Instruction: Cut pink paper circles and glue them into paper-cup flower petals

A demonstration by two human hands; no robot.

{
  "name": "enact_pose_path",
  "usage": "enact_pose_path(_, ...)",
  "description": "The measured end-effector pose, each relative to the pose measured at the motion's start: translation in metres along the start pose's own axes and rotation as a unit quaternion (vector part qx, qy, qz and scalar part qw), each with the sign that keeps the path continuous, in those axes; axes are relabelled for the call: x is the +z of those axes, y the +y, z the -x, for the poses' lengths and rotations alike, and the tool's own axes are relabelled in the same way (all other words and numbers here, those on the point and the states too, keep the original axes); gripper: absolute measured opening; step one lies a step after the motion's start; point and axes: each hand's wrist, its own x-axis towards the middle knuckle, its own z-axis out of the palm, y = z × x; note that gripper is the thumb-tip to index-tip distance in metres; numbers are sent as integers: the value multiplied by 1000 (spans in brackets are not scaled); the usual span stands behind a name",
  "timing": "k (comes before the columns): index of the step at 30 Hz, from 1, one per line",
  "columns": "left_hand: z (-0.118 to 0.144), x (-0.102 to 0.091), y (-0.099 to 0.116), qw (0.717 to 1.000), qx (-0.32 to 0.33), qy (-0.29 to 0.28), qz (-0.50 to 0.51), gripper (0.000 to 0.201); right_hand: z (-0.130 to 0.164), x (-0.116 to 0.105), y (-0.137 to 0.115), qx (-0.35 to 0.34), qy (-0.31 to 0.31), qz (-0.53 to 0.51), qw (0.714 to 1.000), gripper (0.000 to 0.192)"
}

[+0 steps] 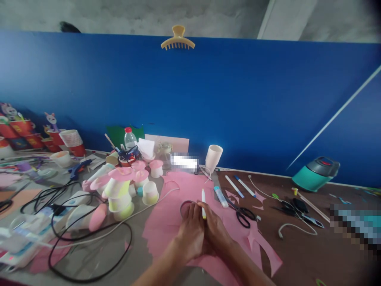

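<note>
- In my head view, I think the round ring (181, 205) might slide if my left grip (192, 226) pushes too softly.
- The pink paper (178, 184) under it might crumple if I lean hard.
- My right grip (216, 225) curls around the white pen (203, 198), which pokes up just beside my left grip.
- My left grip bends over part of the ring; I can't tell if it pinches.

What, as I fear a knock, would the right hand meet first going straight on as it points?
Probably the left hand, just ahead-left of the right hand; any gap is hard to judge.
</note>
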Motion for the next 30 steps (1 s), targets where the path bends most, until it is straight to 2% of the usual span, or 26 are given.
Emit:
enact_pose_path(7, -1, 17, -11, 999, 9, 21, 40, 118, -3, -8, -7, 35, -59, 1, 998, 51)
enact_pose_path(12, 0, 20, -9, 997, -18, 20, 74, 104, -6, -27, 2, 20, -123, 3, 992, 64)
enact_pose_path(14, 2, 17, -7, 996, -23, 5, 85, 99, -10, -40, 5, 38, -83, 0, 996, 61)
enact_pose_path(17, 4, 14, -5, 994, -39, -4, 98, 94, -20, -57, -1, 112, -3, -78, 991, 37)
enact_pose_path(19, 4, 15, -3, 994, -39, 7, 99, 93, -28, -64, -13, 157, 10, -113, 981, 32)
enact_pose_path(20, 4, 16, -2, 995, -35, 12, 96, 93, -32, -66, -21, 157, 4, -118, 980, 34)
enact_pose_path(24, 1, 23, 0, 996, -42, 17, 78, 94, -52, -59, -51, 113, -26, -112, 987, 44)
enact_pose_path(30, 1, 29, 1, 994, -42, 67, 72, 88, -83, -16, -69, 95, -114, -63, 987, 36)
